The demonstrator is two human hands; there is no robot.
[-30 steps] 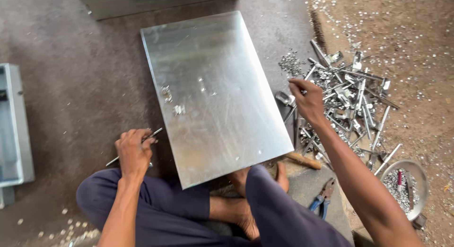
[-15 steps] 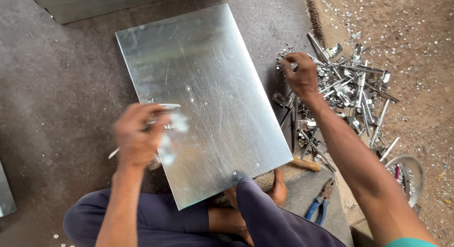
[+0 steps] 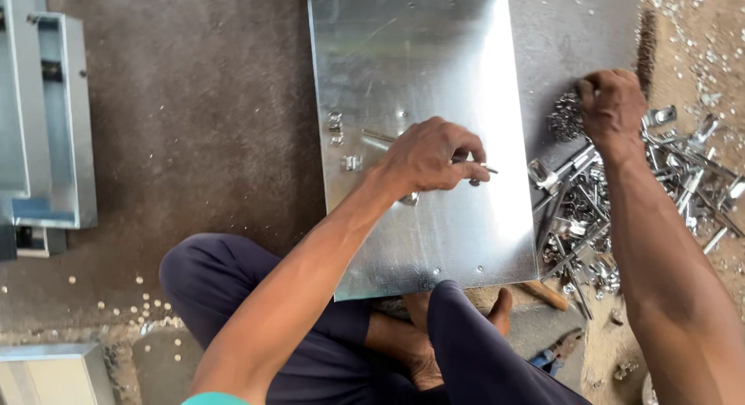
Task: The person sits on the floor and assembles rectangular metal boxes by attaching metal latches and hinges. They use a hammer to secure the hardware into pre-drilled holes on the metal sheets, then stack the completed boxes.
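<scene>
Metal sheet (image 3: 434,219) lies flat on the floor in front of the seated person's crossed legs; landmark for all below. Small bright fittings (image 3: 341,141) sit on the sheet near its left edge, one more under the left hand's heel; several small holes show near the sheet's bottom edge, empty; so some hardware looks placed, most fixing points apparently still open, as far as can be judged.

Left hand (image 3: 431,157) rests over the sheet's middle, fingers curled around a thin metal rod (image 3: 487,169) whose tip pokes out to the right; a second end shows at its left.

Right hand (image 3: 613,106) is off the sheet, just past its right edge, fingers bunched and closed into the pile of metal parts (image 3: 613,211); what it grips, cannot tell.

Grey metal box (image 3: 58,118) lies well left of the sheet; pliers (image 3: 560,349) below its right corner.
</scene>
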